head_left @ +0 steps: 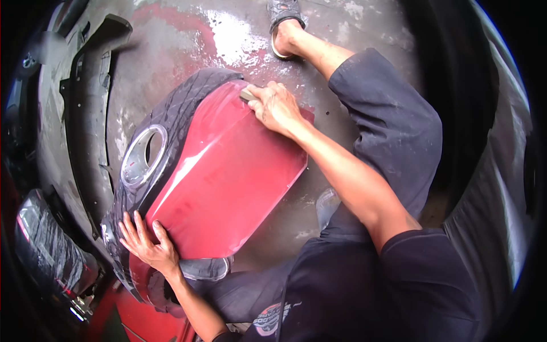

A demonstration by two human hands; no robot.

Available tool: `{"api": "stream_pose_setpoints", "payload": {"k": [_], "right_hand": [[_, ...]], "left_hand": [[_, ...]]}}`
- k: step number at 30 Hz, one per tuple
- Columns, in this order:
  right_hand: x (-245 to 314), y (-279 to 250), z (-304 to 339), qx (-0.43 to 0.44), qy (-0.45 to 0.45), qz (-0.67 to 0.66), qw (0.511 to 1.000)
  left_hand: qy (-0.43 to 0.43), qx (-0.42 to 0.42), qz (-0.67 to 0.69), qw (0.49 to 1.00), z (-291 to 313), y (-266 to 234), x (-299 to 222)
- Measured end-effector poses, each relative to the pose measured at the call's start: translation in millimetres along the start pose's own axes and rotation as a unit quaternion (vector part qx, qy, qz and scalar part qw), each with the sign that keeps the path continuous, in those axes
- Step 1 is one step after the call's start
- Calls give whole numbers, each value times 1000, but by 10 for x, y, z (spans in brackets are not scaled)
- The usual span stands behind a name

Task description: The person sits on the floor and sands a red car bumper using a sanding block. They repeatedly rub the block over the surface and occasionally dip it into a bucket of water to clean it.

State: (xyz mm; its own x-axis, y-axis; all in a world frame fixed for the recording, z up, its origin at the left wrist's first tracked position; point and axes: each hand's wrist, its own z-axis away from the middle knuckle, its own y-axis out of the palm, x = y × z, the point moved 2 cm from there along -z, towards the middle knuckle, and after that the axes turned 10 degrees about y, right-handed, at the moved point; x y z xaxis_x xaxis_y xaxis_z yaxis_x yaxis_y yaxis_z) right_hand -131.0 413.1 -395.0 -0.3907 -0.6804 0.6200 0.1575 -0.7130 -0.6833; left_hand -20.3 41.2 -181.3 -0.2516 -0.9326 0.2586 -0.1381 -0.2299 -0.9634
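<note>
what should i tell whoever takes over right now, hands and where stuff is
Right hand: fingers closed on a small sanding block, pressed on the top edge of the red bumper.
Left hand: open, flat on the bumper's lower left edge, steadying it.
Bumper lies on the wet floor, its black grille with a chrome ring to the left.
Done: the red face looks wet and glossy.
Left: cannot tell how much is sanded.

wet concrete floor, black trim panel, sandal

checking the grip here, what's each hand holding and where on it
The right hand grips a small grey sanding block from above, against the red bumper panel. The left hand holds nothing; it lies flat on the panel's edge.
</note>
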Motion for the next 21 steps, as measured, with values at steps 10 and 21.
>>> {"api": "stream_pose_setpoints", "payload": {"k": [10,21], "right_hand": [[69,147,-197,-3,-40,-2,999],[198,465,-428,-48,-94,6,994]], "left_hand": [[2,6,-2,1000,31,-1,3],[3,12,7,1000,-8,-28,-28]]}}
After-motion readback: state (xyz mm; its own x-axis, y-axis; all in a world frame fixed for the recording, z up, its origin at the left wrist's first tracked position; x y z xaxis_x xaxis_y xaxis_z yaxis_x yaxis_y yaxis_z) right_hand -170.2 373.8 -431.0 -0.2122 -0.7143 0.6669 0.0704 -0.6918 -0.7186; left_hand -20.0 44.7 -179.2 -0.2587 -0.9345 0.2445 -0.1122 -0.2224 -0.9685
